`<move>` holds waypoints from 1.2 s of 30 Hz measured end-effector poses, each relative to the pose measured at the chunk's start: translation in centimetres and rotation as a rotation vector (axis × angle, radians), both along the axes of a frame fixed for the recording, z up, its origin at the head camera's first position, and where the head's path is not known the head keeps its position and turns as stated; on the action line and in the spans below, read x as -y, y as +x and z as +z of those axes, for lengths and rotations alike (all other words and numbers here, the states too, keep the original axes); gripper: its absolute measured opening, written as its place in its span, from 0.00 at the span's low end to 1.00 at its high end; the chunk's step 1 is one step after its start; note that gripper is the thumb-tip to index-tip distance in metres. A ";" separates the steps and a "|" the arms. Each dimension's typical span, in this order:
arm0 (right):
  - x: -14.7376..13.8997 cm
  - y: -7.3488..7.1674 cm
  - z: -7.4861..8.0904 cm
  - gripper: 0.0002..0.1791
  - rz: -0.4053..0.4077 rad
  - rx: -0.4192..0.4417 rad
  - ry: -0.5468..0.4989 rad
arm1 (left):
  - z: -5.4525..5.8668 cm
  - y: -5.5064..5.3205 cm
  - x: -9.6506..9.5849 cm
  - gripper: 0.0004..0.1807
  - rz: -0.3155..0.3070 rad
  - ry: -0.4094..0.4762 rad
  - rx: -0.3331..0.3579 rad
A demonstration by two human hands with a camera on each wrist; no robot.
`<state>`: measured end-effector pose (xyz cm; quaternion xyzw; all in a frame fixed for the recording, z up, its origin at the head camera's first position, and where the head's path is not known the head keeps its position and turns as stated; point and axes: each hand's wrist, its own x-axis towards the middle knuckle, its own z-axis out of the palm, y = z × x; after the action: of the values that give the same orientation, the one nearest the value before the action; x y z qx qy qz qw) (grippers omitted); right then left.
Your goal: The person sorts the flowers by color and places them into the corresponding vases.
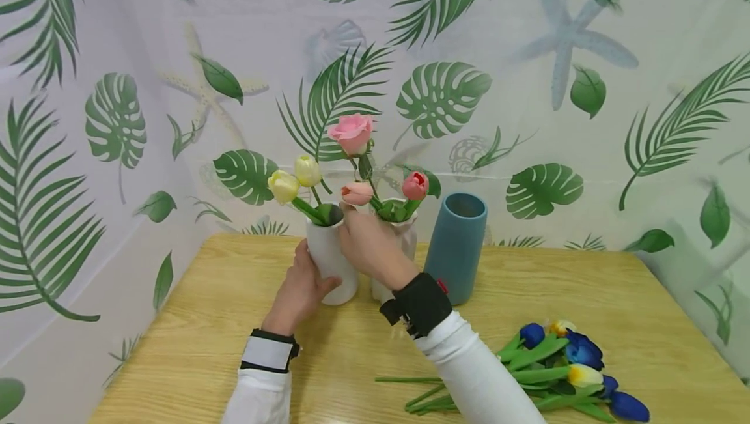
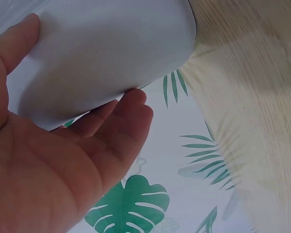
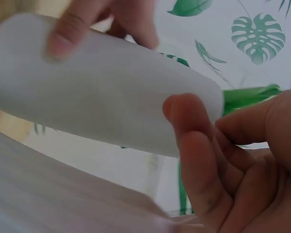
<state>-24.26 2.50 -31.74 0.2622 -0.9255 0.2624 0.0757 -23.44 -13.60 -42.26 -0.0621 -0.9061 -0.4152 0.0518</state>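
In the head view my left hand [image 1: 299, 290] grips a smooth white vase [image 1: 334, 264] low on its body, thumb in front. Two pale yellow tulips [image 1: 284, 187] lean left out of its mouth. At the rim, my right hand [image 1: 372, 241] has bent fingers; in the right wrist view its fingers [image 3: 194, 114] lie against the vase wall near the mouth. Whether they pinch the rim or a stem is hidden. Just above that hand is a peach tulip [image 1: 356, 193], its stem covered. Behind the hand stands a second white vase [image 1: 408, 235] with a pink rose [image 1: 351, 133] and a coral tulip [image 1: 415, 185].
A blue tapered vase [image 1: 457, 248] stands right of the white ones. Blue and white-yellow artificial flowers [image 1: 551, 372] lie on the wooden table [image 1: 205, 339] at front right, near my right sleeve. A leaf-patterned cloth [image 1: 375, 20] hangs behind the table.
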 end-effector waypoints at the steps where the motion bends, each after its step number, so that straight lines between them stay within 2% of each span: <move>1: -0.2 0.2 -0.5 0.22 0.003 -0.001 -0.017 | 0.1 0.0 0.0 0.51 0.005 -0.015 0.002; 8: -1.4 1.8 -4.5 0.41 0.050 0.030 -0.139 | 0.6 -0.1 -0.3 0.51 0.026 -0.119 -0.016; 12: -1.7 2.4 -6.4 0.44 0.077 0.079 -0.170 | 0.3 -0.2 -0.4 0.50 0.019 -0.117 -0.026; 19: -2.6 3.6 -9.1 0.31 0.126 0.237 -0.145 | -0.1 -0.2 -0.3 0.50 0.010 -0.111 -0.060; 24: -4.1 4.4 -10.6 0.22 0.149 0.344 -0.110 | -0.2 -0.3 -0.4 0.51 0.007 -0.077 -0.023; 29: -6.7 5.6 -11.0 0.20 0.168 0.431 -0.066 | -0.3 -0.3 -0.4 0.52 0.014 -0.055 0.027; 36: -11.5 6.2 -11.5 0.19 0.152 0.457 -0.001 | -0.3 -0.2 -0.4 0.52 0.022 -0.011 0.057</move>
<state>-18.09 13.96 -43.22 0.2651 -0.8960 0.3204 -0.1556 -23.67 -13.22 -42.56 -0.0405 -0.9102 -0.4111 0.0304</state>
